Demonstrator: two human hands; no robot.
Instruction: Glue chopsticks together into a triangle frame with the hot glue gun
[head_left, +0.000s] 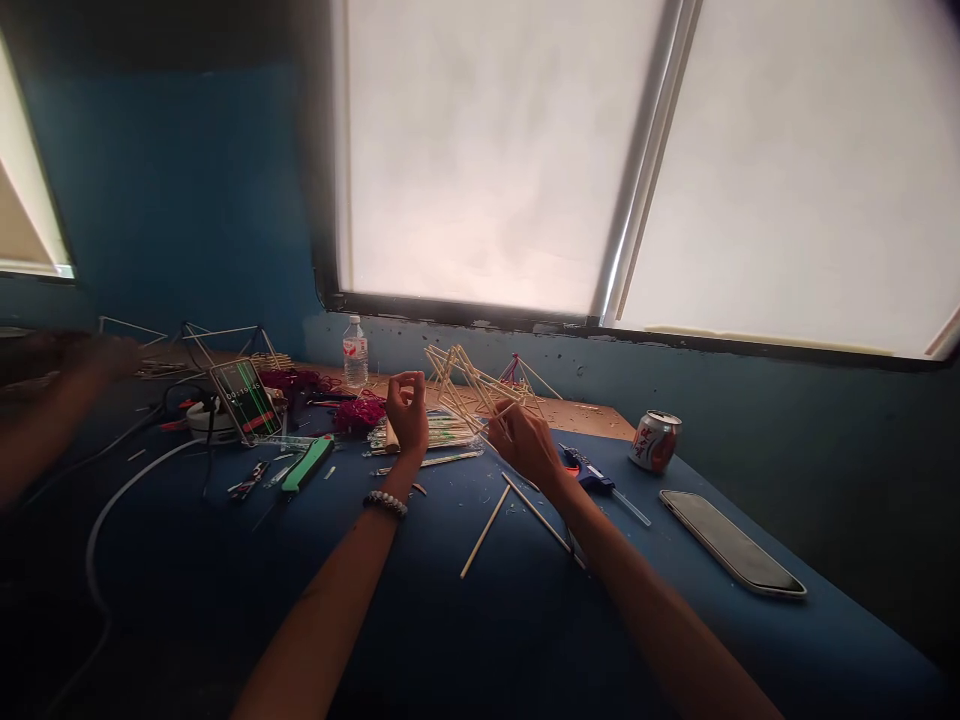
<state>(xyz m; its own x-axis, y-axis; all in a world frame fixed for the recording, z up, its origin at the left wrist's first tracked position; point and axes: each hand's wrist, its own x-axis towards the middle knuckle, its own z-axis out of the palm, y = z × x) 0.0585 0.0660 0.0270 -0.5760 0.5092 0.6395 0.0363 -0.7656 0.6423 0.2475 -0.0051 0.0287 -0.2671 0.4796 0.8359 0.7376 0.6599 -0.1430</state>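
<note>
My right hand (523,440) is closed on a frame of thin wooden sticks (466,378), gripping its right end and holding it up. To the left of that frame, my left hand (409,408) is raised with thumb and fingertips pinched together; whatever is between them is too small to make out. Two loose wooden sticks (484,532) lie on the blue table in front of my hands, their far ends meeting. Beside my right wrist rests a dark blue glue gun (589,470) with a clear glue stick in its back. Packaged sticks (435,432) lie behind my hands.
On the left are a green utility knife (309,463), a propped phone showing a timer (246,398) and dark red yarn (358,412). A water bottle (355,352) stands behind. A can (655,441) and flat phone (731,540) are right. Another person's arm (60,405) reaches in.
</note>
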